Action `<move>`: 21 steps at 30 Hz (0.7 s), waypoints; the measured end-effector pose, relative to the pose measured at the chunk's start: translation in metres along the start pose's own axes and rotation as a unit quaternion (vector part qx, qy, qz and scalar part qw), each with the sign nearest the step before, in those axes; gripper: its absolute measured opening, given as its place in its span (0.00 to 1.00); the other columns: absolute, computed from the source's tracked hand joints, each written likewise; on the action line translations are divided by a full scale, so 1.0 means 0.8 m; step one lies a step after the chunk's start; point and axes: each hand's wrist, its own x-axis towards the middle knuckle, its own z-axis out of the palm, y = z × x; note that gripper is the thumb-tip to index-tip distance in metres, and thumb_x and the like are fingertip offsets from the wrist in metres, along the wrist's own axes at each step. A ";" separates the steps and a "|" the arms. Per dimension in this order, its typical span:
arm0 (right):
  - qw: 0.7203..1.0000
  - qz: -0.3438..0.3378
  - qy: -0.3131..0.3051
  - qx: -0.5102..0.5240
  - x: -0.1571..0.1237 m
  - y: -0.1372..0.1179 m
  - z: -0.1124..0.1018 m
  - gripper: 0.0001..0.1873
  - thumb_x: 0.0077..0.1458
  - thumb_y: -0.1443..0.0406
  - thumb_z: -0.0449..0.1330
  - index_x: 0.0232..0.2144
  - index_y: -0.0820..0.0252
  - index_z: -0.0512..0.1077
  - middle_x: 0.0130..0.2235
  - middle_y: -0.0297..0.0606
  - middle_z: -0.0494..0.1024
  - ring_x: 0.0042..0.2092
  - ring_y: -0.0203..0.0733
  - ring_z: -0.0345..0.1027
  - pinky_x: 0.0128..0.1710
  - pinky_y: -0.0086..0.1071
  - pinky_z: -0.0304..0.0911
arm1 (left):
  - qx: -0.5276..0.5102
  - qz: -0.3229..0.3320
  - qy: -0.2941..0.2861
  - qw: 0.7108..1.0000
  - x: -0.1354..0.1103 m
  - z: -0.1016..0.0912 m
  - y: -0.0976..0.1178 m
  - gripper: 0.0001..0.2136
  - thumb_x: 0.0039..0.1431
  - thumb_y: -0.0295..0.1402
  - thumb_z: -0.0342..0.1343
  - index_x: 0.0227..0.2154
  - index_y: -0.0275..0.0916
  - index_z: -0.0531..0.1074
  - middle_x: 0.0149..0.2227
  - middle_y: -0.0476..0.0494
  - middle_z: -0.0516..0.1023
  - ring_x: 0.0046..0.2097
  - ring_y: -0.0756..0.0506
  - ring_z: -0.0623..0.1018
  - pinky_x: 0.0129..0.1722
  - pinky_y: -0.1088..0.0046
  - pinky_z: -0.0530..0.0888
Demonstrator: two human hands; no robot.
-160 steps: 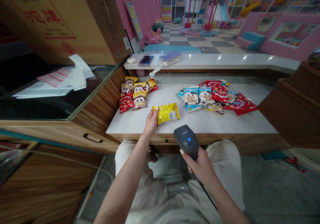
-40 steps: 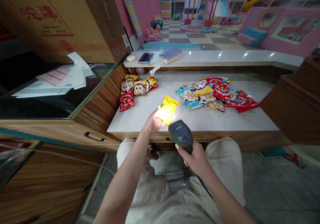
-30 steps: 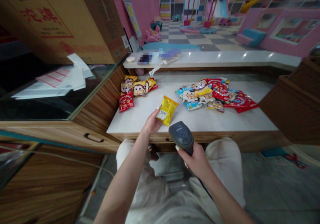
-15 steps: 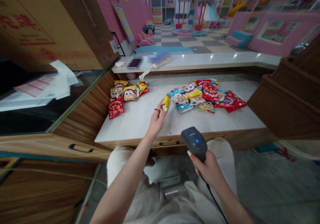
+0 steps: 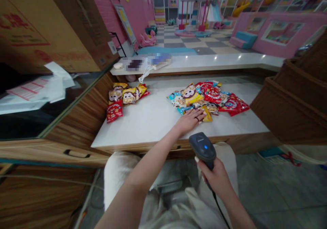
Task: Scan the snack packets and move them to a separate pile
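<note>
Pale trousers [image 5: 119, 184] filled the bottom of the view, and the person's two arms reached out over them. Nearest, at about 5 o'clock, the right hand [image 5: 217, 178] was closed firmly around the grip of a black barcode scanner [image 5: 203, 146], its head tipped up and a small blue light showing. A black cable [image 5: 219, 210] dropped from it toward the floor.

At about 12 o'clock, the left hand [image 5: 189, 120] lay open and palm down on the white table [image 5: 145, 123], with a ring on one finger. Its fingertips touched the front of a heap of snack packets [image 5: 201, 98], and a yellow packet [image 5: 207, 117] poked out right beside them. That heap held blue, red and yellow bags, some printed with a cartoon monkey, and it spread toward 1 o'clock. A smaller group of snack packets [image 5: 124, 98] lay well apart at about 11 o'clock, with a red bag [image 5: 114, 111] at its front.

A wooden cabinet front with a drawer handle [image 5: 76, 153] ran along the left, below a dark glass top holding loose papers [image 5: 38, 89] and a large cardboard box [image 5: 51, 28]. A brown crate [image 5: 288, 106] stood at 3 o'clock. Beyond the table ran a white counter [image 5: 217, 63] with blurred items on it, then a checkered floor [image 5: 184, 42] and pink play structures [image 5: 281, 28].
</note>
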 end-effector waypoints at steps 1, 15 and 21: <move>1.000 0.005 -0.006 0.001 0.000 -0.004 0.000 0.23 0.56 0.43 0.69 0.31 0.56 0.79 0.15 0.31 0.70 0.19 0.45 0.66 0.17 0.32 0.59 | 0.023 0.000 -0.010 1.000 0.007 0.000 -0.001 0.23 0.75 0.31 0.53 0.68 0.49 0.75 0.77 0.40 0.68 0.79 0.39 0.64 0.81 0.50 0.50; 0.999 0.011 -0.038 -0.004 -0.007 -0.028 0.016 0.29 0.53 0.37 0.70 0.26 0.53 0.74 0.15 0.31 0.70 0.17 0.42 0.64 0.18 0.33 0.61 | -0.139 -0.047 0.166 0.975 -0.102 -0.070 0.019 0.21 0.70 0.32 0.62 0.64 0.47 0.79 0.71 0.35 0.76 0.73 0.34 0.73 0.80 0.49 0.58; 0.999 -0.010 -0.048 -0.009 -0.005 -0.025 0.027 0.24 0.54 0.43 0.70 0.24 0.51 0.70 0.16 0.30 0.69 0.17 0.41 0.63 0.19 0.33 0.60 | 0.011 -0.310 0.409 0.858 -0.234 -0.189 -0.059 0.34 0.56 0.25 0.68 0.67 0.38 0.74 0.78 0.29 0.64 0.82 0.28 0.53 0.82 0.45 0.42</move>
